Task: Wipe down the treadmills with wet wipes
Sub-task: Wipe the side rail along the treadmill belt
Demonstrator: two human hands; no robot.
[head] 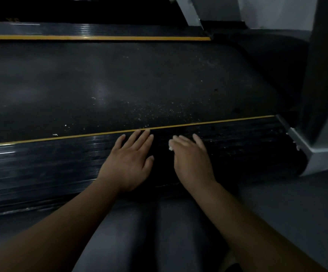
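Black treadmill belt (120,85) speckled with pale dust, white wet wipe (170,144) on ribbed side rail (51,163)
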